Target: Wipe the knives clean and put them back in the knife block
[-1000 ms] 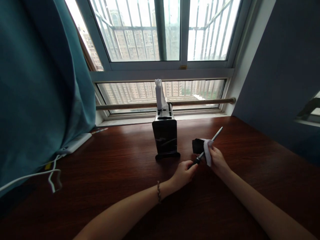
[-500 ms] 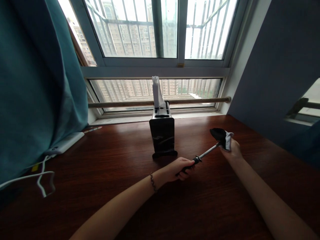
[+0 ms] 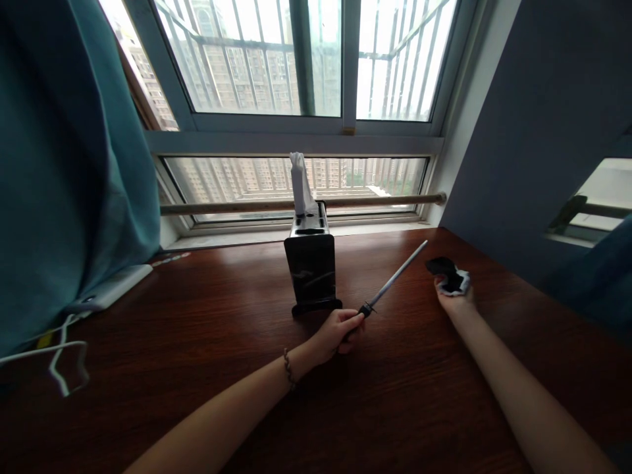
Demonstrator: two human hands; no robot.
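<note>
My left hand [image 3: 334,334] is closed around the black handle of a honing steel [image 3: 399,271]. The bare metal rod slants up and to the right, its tip free in the air above the table. My right hand [image 3: 455,300] grips a bunched black and white cloth [image 3: 448,275], apart from the rod's tip. Beyond my left hand stands a black knife block [image 3: 311,270], its metal top pierced with slots. Something wrapped in white cloth [image 3: 300,181] sticks up from that top; what is under the wrapping is hidden.
Everything rests on a dark red-brown wooden table [image 3: 222,316]. At the left lie a white power strip [image 3: 111,289] and a white cable [image 3: 62,368], beside a teal curtain [image 3: 74,164]. Behind the table is a window with a horizontal rail [image 3: 222,207]. A grey wall [image 3: 533,131] bounds the right side.
The cloth in my right hand has come off the honing steel, baring the rod to its tip. My left hand has shifted left with the steel. The view has turned slightly right.
</note>
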